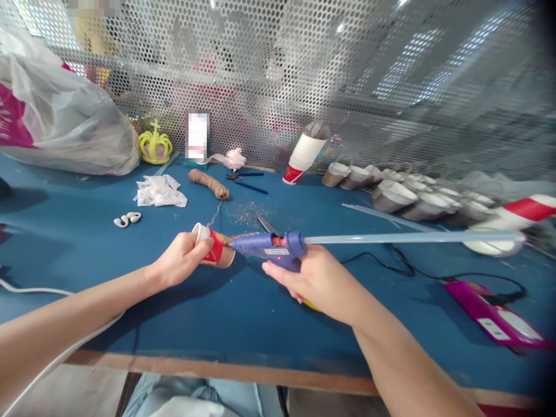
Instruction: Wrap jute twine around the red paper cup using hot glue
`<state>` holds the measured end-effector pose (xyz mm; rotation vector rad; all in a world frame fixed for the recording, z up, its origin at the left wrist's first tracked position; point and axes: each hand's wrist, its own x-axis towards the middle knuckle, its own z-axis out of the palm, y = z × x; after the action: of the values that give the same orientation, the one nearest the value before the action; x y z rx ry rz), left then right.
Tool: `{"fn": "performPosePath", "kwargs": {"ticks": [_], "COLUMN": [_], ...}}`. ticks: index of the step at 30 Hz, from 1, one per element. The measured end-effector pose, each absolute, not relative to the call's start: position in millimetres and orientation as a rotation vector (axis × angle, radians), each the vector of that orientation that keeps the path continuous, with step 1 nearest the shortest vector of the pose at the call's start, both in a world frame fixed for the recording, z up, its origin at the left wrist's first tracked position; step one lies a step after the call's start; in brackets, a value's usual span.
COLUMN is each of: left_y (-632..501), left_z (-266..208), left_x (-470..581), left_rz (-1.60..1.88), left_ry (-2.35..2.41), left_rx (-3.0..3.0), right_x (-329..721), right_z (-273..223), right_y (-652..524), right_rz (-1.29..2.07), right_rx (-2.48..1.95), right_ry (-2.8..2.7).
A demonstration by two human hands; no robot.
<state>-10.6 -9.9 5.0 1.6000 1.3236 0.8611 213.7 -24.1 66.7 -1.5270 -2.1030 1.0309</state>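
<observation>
My left hand (182, 258) is closed around a red paper cup (215, 248) lying on its side, its white rim toward the left. Brown twine covers the cup's base end, and a strand runs back to a twine bundle (209, 183). In my right hand (319, 281) is a blue glue gun (269, 245), fingers wrapped round its handle. The nozzle meets the twine-wrapped part of the cup; whether it touches I cannot tell. A long clear glue stick (391, 237) sticks out of the gun's back. Partly hidden behind the gun are scissors (266, 223).
Pliers (247, 180), a crumpled white wrapper (160, 191) and white earbuds (128, 219) lie on the blue table. Stacked cups (306, 152) lean at the back. Several twine-covered cups (393, 196) stand right, beyond a purple power strip (495, 313) with a black cord. A plastic bag (65, 116) fills the back left.
</observation>
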Motion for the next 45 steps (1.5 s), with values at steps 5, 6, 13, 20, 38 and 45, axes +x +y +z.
{"fn": "performPosePath", "kwargs": {"ticks": [5,6,13,20,38,45], "left_y": [-8.9,-9.0,-12.4,-14.2,-16.1,-9.7], "left_z": [5.5,6.2,12.9,8.9,5.4,8.8], "left_x": [-10.3,-10.4,-12.0,-13.9,-13.1,-13.2], "left_rz": [0.919,0.936,0.993,0.956,0.853,0.881], "left_ry": [1.253,1.245,1.214,1.220,1.208,1.099], "left_rx": [1.431,1.412,1.439,1.545,1.729,1.356], "right_x": [217.7,220.6,250.4,267.2,130.0,147.1], "right_z": [73.7,74.4,69.8,36.7,42.4,53.8], "right_y": [-13.5,-9.1,50.0,107.6,53.0,53.2], "right_rz": [1.214,1.231,1.065,0.833,1.595,1.598], "right_rx": [-1.448,-1.413,-1.536,-1.893,-1.157,-0.965], "right_ry": [-1.865,-1.800,-1.535,-1.517,-1.852,-1.497]}}
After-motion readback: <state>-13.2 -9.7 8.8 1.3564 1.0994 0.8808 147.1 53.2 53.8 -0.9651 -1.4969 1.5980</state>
